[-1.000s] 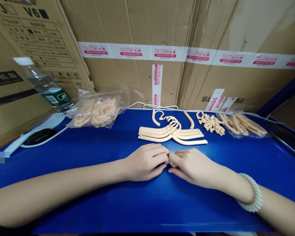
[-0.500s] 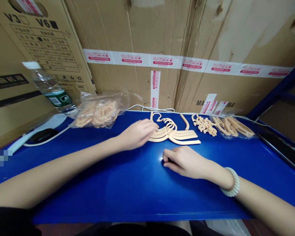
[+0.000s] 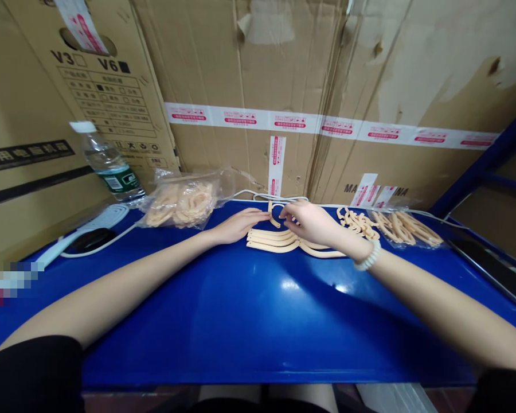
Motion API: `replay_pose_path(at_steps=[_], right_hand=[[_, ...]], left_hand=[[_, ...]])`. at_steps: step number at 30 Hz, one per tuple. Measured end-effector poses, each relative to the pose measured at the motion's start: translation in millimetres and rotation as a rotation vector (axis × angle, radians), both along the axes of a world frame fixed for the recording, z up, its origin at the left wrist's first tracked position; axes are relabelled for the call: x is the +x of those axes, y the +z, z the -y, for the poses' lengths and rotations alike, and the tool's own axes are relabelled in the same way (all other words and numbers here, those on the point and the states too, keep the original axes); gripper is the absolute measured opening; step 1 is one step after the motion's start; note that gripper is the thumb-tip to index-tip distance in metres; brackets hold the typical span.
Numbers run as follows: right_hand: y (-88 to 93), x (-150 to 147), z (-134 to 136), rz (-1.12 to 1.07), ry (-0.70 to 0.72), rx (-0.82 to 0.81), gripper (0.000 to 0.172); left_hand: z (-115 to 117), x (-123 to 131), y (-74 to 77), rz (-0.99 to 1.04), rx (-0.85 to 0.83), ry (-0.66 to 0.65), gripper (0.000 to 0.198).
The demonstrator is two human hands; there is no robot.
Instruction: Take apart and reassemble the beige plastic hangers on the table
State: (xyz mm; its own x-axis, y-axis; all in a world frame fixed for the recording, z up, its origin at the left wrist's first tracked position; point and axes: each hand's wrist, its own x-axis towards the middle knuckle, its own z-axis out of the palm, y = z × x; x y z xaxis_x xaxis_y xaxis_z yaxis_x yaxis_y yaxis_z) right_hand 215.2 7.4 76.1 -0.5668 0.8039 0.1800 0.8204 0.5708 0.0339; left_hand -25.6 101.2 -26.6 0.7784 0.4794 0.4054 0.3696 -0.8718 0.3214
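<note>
Beige curved hanger arms (image 3: 272, 242) lie stacked in two fanned groups meeting at their inner ends; the right-hand group is partly covered by my right wrist. My left hand (image 3: 239, 225) lies low with fingers stretched out, fingertips at a short curved beige piece (image 3: 274, 220) behind the stack. Over the stack, my right hand (image 3: 309, 222) has its fingers curled downward beside a beige hook (image 3: 277, 206); what its fingertips hold, if anything, is hidden. Small beige hooks (image 3: 356, 222) sit in a heap right of that hand.
A clear bag of beige pieces (image 3: 184, 201) and a water bottle (image 3: 119, 176) stand at back left, near a pale fan-like object (image 3: 107, 219). More bagged arms (image 3: 406, 228) and a phone (image 3: 492, 269) lie right. Cardboard boxes (image 3: 223, 149) wall the back of the blue table (image 3: 223, 321).
My right hand has moved up and away from me, from the bare table front to above the stack. My left hand has drawn left off the left-hand arms, and its fingers have straightened.
</note>
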Motion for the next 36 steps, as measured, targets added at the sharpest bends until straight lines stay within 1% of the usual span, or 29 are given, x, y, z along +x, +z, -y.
replay_pose_path(at_steps=[3,7,11,16,19,22,23,25,27,29,31,34,36], right_hand=[[-1.4,-9,-36,0.149,-0.070,-0.069,0.024],[-11.3,-18,-68,0.213,-0.117,-0.133,0.025],[-19.3,-18,-83,0.158,-0.099,-0.136,0.022],[-20.6,-4,-84,-0.033,-0.056,-0.147,0.019],[-18.7,11,-72,-0.200,-0.036,-0.142,0.018],[-17.0,24,-46,-0.380,-0.039,-0.136,0.019],[-16.5,27,-34,-0.486,-0.033,-0.165,0.019],[-15.9,30,-11,-0.794,-0.004,-0.307,0.020],[-16.1,30,12,-1.025,0.012,-0.441,0.026],[-18.0,28,30,-1.161,0.011,-0.520,0.031],[-22.3,26,44,-1.285,0.004,-0.571,0.032],[-31.7,25,58,-1.446,-0.034,-0.621,0.031],[-37.8,25,64,-1.537,-0.071,-0.653,0.031]], left_hand=[[-3,-1,-1.2,-0.012,-0.002,-0.003,0.051],[-2,-1,-0.1,-0.007,0.023,-0.001,0.049],[0,0,1.9,0.011,0.057,0.032,0.047],[2,0,2.5,-0.018,0.062,0.054,0.049],[1,0,3.3,-0.040,0.068,0.063,0.049],[-3,1,7.8,-0.058,0.094,0.042,0.047],[-5,2,10.2,-0.067,0.106,0.034,0.046],[-9,6,15.9,-0.100,0.134,0.033,0.044],[-13,12,21.6,-0.157,0.164,0.051,0.042],[-16,21,26.1,-0.199,0.167,0.043,0.041],[-16,31,29.3,-0.217,0.158,0.013,0.034],[-12,40,33.4,-0.213,0.157,0.001,0.021],[-4,41,36.8,-0.199,0.163,0.015,0.020]])
